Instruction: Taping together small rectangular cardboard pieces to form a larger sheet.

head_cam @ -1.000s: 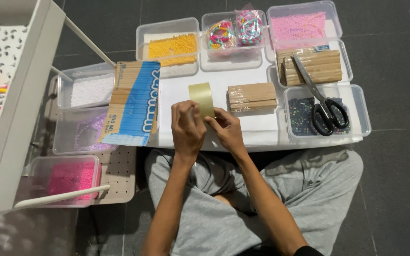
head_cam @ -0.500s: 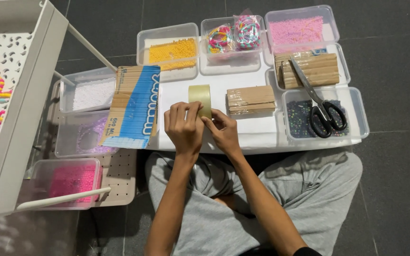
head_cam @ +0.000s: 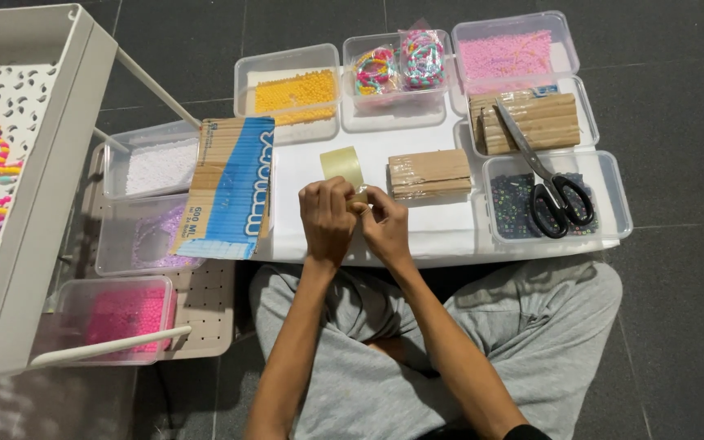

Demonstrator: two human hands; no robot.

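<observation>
My left hand (head_cam: 327, 220) and my right hand (head_cam: 385, 225) are together over the white board (head_cam: 450, 224) on my lap. Both grip a roll of clear yellowish tape (head_cam: 344, 168) that stands on edge between the fingertips. The right fingers pinch at the roll's lower rim, next to the left knuckles. Just right of the roll lies a bundle of wooden sticks (head_cam: 429, 173) in clear wrap. A flattened blue and brown cardboard piece (head_cam: 231, 187) lies to the left.
Clear boxes ring the board: yellow beads (head_cam: 295, 90), bracelets (head_cam: 398, 61), pink beads (head_cam: 508, 49), more sticks (head_cam: 535, 122) under black scissors (head_cam: 549, 183), dark beads (head_cam: 513, 208), white beads (head_cam: 156, 165), pink beads (head_cam: 124, 314). A white cart (head_cam: 30, 195) stands left.
My hands have shifted slightly towards me with the tape roll, and my fingers have closed in more tightly around its lower edge.
</observation>
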